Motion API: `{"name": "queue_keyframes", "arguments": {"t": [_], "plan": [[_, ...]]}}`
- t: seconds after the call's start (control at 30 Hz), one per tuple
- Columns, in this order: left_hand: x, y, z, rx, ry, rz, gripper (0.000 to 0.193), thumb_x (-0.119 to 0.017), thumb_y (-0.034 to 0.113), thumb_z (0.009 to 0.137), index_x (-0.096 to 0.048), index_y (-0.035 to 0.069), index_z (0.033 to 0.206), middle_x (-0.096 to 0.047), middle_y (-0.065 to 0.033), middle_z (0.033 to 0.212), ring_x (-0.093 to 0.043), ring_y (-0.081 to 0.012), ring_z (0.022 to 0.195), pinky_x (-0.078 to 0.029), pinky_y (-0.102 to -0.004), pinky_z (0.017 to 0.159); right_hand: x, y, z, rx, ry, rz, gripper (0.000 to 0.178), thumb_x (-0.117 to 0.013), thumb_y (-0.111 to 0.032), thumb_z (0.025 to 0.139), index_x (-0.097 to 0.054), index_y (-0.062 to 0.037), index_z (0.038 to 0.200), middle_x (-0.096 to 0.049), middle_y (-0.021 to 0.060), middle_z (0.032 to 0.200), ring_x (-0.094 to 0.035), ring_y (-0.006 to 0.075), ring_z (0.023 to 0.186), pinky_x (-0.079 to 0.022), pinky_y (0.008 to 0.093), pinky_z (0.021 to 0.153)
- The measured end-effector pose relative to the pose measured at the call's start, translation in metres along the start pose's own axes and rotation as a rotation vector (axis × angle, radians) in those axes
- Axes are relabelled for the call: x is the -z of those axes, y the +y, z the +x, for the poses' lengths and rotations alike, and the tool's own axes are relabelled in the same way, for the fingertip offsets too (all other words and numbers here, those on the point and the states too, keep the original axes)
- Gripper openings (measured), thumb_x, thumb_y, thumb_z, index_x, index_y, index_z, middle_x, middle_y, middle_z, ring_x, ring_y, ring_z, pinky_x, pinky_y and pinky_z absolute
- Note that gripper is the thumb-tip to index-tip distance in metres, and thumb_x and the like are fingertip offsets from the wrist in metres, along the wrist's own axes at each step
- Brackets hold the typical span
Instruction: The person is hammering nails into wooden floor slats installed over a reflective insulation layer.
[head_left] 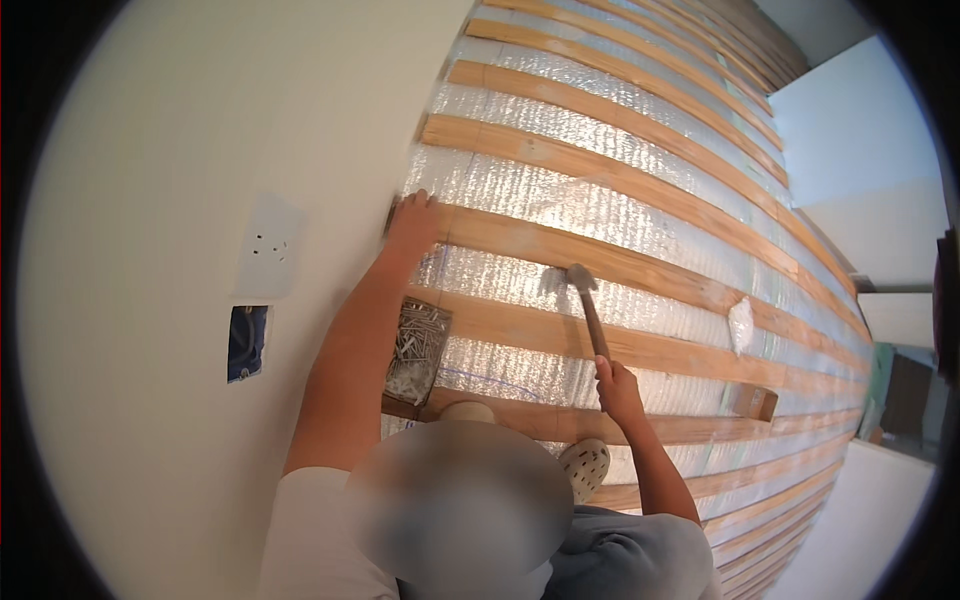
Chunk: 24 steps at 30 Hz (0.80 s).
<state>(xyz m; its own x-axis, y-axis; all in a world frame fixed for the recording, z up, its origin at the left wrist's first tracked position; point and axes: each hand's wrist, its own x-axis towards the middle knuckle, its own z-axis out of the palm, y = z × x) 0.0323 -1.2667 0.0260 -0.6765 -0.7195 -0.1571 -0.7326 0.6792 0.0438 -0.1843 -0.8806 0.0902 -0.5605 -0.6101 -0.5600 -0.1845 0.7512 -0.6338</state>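
Note:
My left hand (412, 222) is at the wall end of a wooden batten (560, 245), its fingers curled over the far edge and gripping it. Whether a nail sits under those fingers is too small to make out. In my right hand (617, 388) is a hammer (592, 320), gripped by its wooden handle. Its metal head is just above the foil-faced sheet (500, 270), on the near side of that batten. Close by my left forearm, an open tray of nails (420, 345) lies across the battens against the wall.
Parallel battens (600, 165) run across the foil-covered floor. A pale wall (200, 150) with an open electrical box (249, 343) rises at the left. To the right lie a crumpled white plastic bag (741, 326) and a small cardboard box (756, 402). My shoe (585, 468) rests among the near battens.

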Motion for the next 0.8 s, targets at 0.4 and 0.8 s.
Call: {"name": "queue_keyframes", "arguments": {"t": [0.4, 0.8], "plan": [[0.0, 0.001, 0.016, -0.028, 0.004, 0.136, 0.042, -0.075, 0.016, 0.07, -0.058, 0.006, 0.107, -0.054, -0.0096, 0.111, -0.058, -0.0248, 0.102, -0.05, -0.0384, 0.083, 0.054, -0.087, -0.134, -0.188, -0.064, -0.149, 0.048, -0.057, -0.04, 0.091, -0.06, 0.0074, 0.085, -0.062, 0.0153, 0.066, -0.061, 0.0234, 0.057, -0.048, 0.0359, 0.052], [0.012, 0.006, 0.016, -0.036, -0.027, 0.057, 0.055, -0.084, 0.016, 0.058, -0.056, 0.003, 0.104, -0.054, -0.0122, 0.107, -0.058, -0.0307, 0.1, -0.05, -0.0397, 0.083, 0.062, -0.119, -0.078, 0.146, -0.049, -0.222, 0.05, -0.059, -0.044, 0.089, -0.059, 0.0047, 0.081, -0.06, 0.0142, 0.063, -0.06, 0.0239, 0.057, -0.047, 0.0397, 0.056]]}}
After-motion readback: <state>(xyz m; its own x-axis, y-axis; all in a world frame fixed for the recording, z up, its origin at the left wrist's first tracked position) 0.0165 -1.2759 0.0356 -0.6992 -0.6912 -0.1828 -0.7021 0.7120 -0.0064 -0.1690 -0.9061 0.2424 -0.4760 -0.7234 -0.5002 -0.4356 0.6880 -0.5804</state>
